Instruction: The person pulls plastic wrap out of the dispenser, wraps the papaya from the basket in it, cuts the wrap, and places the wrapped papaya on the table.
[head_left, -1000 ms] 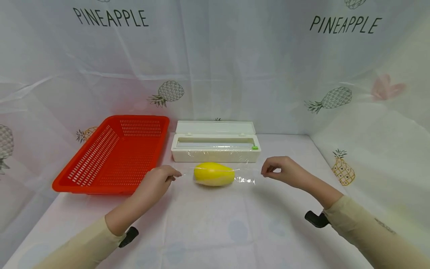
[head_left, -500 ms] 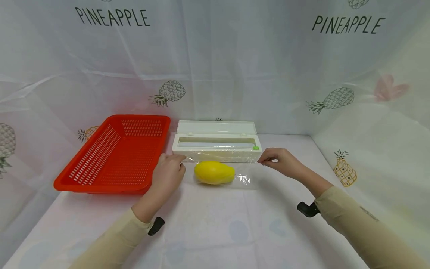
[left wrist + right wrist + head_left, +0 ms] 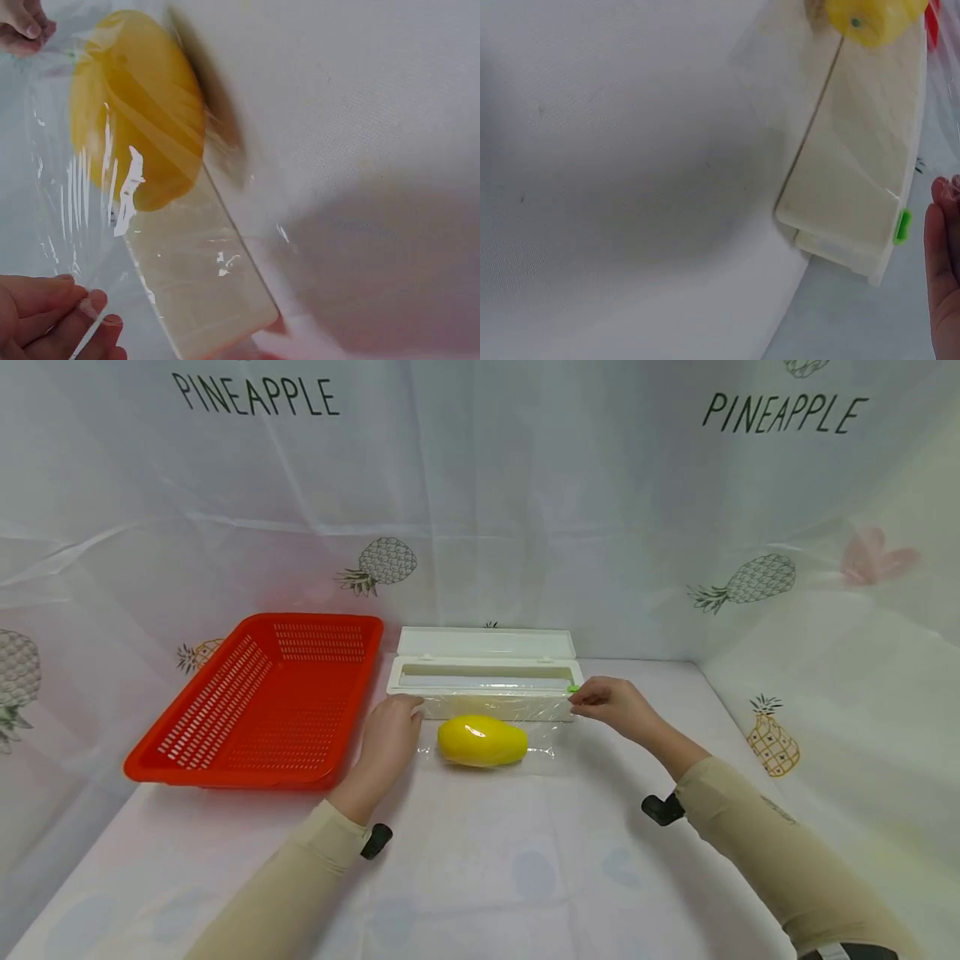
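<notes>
A smooth yellow oblong fruit [image 3: 482, 741], mango-like, lies on the table in the head view with cling film [image 3: 82, 187] over and around it. Behind it stands a white cling film dispenser [image 3: 486, 644], lid up, roll inside. My left hand [image 3: 390, 727] pinches the film's left edge at the dispenser's front left corner; in the left wrist view its fingertips [image 3: 94, 300] gather the film. On the opposite side my right hand [image 3: 617, 706] pinches the film's other edge, beside the green slider [image 3: 904, 226]. The film stretches between both hands, creased and shiny, across the dispenser's front.
A red perforated plastic basket [image 3: 277, 718] sits left of the dispenser, close beside my left hand. A pineapple-print curtain [image 3: 517, 527] hangs right behind the dispenser and along the sides. The white tablecloth [image 3: 480, 860] stretches toward me in front of the fruit.
Both hands have moved away from me, from beside the fruit up to the dispenser's front, carrying the film's edge back over the fruit. The fruit, dispenser and basket stay put.
</notes>
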The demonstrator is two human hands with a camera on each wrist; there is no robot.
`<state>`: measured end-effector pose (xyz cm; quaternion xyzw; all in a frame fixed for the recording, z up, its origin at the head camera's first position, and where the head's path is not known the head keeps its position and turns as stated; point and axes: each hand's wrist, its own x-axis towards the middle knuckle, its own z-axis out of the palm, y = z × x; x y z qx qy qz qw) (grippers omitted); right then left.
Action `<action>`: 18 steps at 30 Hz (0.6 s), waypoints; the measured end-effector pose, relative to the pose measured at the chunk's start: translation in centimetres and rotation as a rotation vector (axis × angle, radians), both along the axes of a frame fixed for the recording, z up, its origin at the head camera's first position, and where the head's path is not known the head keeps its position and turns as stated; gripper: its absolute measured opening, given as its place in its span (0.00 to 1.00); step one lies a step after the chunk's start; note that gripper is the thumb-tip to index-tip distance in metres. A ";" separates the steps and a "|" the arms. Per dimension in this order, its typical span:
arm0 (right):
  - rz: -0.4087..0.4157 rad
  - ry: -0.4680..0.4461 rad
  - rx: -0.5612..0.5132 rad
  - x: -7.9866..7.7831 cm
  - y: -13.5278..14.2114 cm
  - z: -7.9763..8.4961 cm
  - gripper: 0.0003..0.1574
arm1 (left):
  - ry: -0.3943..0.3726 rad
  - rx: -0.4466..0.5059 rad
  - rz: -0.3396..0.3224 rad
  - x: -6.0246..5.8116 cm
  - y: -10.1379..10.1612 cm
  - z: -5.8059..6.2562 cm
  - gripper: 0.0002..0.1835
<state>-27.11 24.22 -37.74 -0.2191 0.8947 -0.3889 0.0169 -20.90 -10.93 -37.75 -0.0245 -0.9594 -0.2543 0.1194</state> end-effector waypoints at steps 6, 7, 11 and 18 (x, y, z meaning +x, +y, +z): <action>-0.052 -0.025 -0.020 -1.0 -0.7 -1.2 0.10 | 0.033 0.073 0.051 -1.1 0.3 -0.6 0.10; -0.056 -0.026 -0.022 -1.1 -0.8 -1.4 0.10 | 0.039 0.075 0.057 -1.3 0.4 -0.6 0.10; -0.070 -0.036 -0.030 -1.6 -1.1 -2.2 0.10 | 0.063 0.083 0.060 -2.0 0.4 -1.2 0.09; -0.112 -0.087 -0.007 -2.2 -1.7 -3.2 0.11 | 0.035 0.081 0.077 -2.8 0.3 -2.1 0.10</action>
